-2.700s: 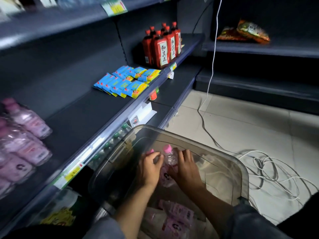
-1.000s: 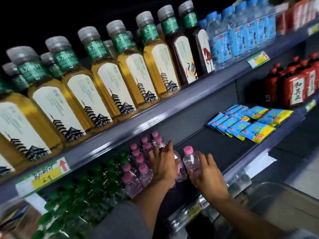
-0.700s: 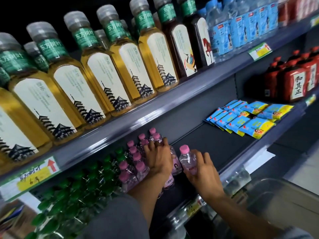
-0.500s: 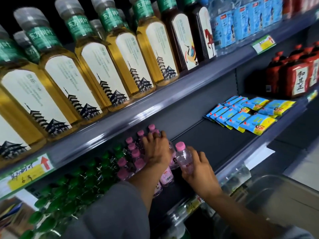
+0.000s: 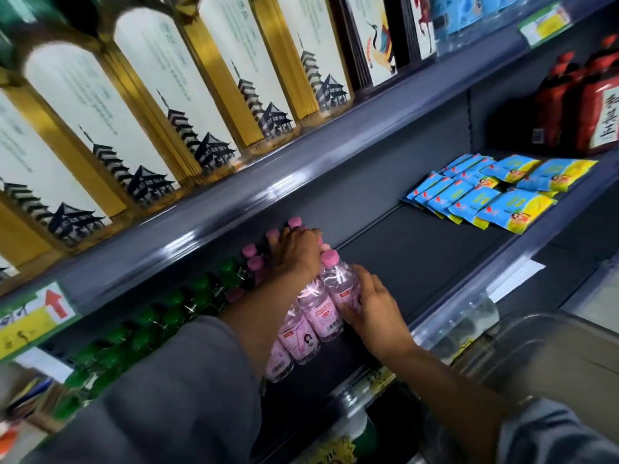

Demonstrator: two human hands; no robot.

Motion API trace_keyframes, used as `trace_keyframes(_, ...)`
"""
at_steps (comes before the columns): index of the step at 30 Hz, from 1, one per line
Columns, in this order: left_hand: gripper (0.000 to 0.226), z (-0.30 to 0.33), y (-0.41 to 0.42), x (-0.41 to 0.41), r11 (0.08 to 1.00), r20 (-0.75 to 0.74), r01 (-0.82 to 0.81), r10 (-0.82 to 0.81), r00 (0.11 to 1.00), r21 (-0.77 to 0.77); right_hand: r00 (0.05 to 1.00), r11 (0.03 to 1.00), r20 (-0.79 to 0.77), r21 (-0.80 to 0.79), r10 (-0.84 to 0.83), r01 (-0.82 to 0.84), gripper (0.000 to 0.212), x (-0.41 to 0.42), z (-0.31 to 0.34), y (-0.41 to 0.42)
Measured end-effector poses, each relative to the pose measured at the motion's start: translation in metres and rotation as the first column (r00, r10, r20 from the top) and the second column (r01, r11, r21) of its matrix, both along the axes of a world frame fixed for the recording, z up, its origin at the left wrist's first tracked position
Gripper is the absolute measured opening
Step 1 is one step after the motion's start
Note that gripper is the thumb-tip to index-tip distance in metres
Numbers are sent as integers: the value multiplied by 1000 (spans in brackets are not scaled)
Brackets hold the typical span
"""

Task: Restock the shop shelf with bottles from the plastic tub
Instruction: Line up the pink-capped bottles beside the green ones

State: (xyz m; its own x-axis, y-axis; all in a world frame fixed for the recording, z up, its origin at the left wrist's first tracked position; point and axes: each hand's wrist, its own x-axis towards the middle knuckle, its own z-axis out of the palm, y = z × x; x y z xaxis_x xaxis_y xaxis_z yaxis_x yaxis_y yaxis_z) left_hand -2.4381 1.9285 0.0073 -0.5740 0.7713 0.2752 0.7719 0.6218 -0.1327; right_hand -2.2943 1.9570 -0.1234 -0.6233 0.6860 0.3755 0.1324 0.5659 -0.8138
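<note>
Our right hand (image 5: 371, 309) grips 1 pink bottle (image 5: 340, 286) on the shelf (image 5: 418, 262). Our left hand (image 5: 294, 252) rests, fingers spread, on the pink caps (image 5: 249, 251).

Single head-worn view: I look from close in front of the shelf (image 5: 418, 262), facing forward and slightly down along its length, tilted so the upper row of tea bottles (image 5: 207, 95) looms overhead (wide-angle, motion-blurred); my forearms enter from the lower edge.
</note>
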Motion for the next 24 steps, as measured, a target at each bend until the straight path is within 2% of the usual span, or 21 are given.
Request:
trace_keyframes(2,34,3,-1,-7,1000,45,17,-16,999,-7,1000,1000,6,-8,1,-1,70,-6,1,0)
trace_keyframes(6,36,-3,-11,-11,998,25,62,-63,998,6,1000,999,19,-34,-20,21,66,-13,1,-2)
trace_keyframes(8,36,-6,-15,-6,994,-7,94,-94,996,51,999,999,20,-42,-24,25,63,-15,2,-3)
trace_keyframes(11,47,-9,-23,7,991,-97,125,-119,988,56,999,999,37,-40,-28,30,64,-13,4,-3)
trace_keyframes(15,62,-10,-33,26,977,-191,172,-146,971,126,993,999,113,-38,-15,19,94,0,9,-4)
trace_keyframes(17,62,-14,-30,37,953,-234,240,-194,953,187,991,1000,128,4,-32,31,99,13,16,-3)
trace_keyframes(21,54,-35,-14,85,859,-216,401,-345,913,320,976,982,170,156,-134,108,85,59,17,8)
trace_keyframes(24,53,-56,-4,126,833,-155,442,-413,897,334,955,959,190,216,-226,184,77,104,9,20)
